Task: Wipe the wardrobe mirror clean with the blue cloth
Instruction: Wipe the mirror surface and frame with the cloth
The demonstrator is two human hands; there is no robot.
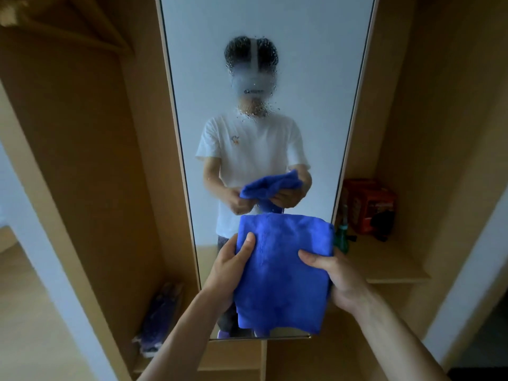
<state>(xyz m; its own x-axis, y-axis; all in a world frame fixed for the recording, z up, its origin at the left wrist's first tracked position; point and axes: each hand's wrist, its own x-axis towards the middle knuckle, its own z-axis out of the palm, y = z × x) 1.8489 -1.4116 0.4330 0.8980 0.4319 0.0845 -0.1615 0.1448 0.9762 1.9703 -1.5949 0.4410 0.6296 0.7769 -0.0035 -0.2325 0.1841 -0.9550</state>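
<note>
A tall wardrobe mirror [302, 78] stands straight ahead in a light wooden frame, with a patch of water droplets across its upper middle. A folded blue cloth [283, 273] hangs in front of the mirror's lower part, held away from the glass. My left hand [228, 268] grips the cloth's left edge, thumb on top. My right hand [335, 276] grips its right edge, thumb across the front. The mirror reflects a person in a white shirt holding the same cloth.
Wooden wardrobe compartments flank the mirror. On the right shelf [384, 265] stand an orange box [371, 207] and a green bottle [342, 237]. A purple bag [159, 312] lies low on the left. A white door frame [55, 270] stands at far left.
</note>
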